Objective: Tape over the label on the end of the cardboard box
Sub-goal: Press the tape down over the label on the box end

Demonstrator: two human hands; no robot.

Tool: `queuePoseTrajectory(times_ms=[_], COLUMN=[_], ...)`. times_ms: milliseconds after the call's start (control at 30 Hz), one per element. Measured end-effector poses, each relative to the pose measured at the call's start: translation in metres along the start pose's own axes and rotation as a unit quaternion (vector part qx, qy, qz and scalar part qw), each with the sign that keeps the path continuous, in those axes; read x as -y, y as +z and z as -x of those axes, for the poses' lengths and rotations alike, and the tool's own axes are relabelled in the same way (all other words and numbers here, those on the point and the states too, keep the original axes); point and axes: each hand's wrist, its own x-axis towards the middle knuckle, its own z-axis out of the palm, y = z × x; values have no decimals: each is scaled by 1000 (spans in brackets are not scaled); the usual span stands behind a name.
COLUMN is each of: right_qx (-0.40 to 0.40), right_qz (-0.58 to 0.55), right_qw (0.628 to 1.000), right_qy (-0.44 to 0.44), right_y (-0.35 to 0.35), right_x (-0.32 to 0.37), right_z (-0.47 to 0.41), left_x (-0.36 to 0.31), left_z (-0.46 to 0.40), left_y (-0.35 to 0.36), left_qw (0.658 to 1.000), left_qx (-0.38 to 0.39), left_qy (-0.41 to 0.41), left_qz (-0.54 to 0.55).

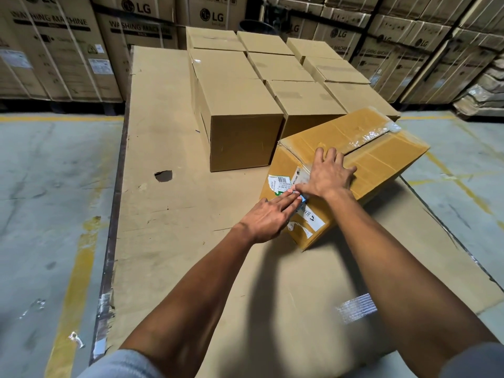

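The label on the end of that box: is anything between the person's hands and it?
Nothing visible. The left hand lies flat on the label, and the right hand presses the cardboard box at its top edge, thumb reaching down to the label.

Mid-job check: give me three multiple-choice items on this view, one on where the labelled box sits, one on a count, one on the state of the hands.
1. The labelled box lies:
A. on the flat cardboard sheet
B. on the bare floor
C. atop the stacked boxes

2. Hands touching that box:
A. none
B. one
C. two

3. The right hand is:
A. clenched round a tape roll
B. spread flat over the box's top edge
C. hanging clear of the box

Key: 1 A, the sheet shows under it; 2 C, the left hand presses the end label too; 3 B, fingers splayed, nothing gripped.
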Motion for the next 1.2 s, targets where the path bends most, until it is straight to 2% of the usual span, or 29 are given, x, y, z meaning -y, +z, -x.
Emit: queuePoseTrajectory(times_ms=[167, 400, 467, 567, 633, 733, 967, 1200], right_qx=[-22, -43, -43, -45, -59, -51, -55, -85], right_qz=[-42, -36, -35, -33, -41, -35, -49, -49], right_qw=[997, 996, 996, 996, 995, 996, 995, 994], right_qy=[-61, -62, -64, -67, -67, -68, -63, -48], right_y=[4, 6, 9, 11, 14, 15, 16, 17], right_x=[-31, -27, -29, -30, -29, -29, -29, -26], right_z=[10, 18, 18, 16, 12, 7, 9, 11], left_x=[0, -6, -6, -7, -8, -4, 9, 8], left_z=[3, 1, 7, 48, 72, 61, 20, 21], left_y=[-2, -10, -7, 23, 42, 41, 4, -2], left_qw=[1000, 1000, 999, 988, 986, 991, 998, 999], left_qx=[2, 8, 44, 156, 164, 131, -15, -30], left_qy=[-7, -26, -24, 9, 4, 9, -7, -29], left_qz=[-26, 7, 12, 9, 0, -5, -52, -33])
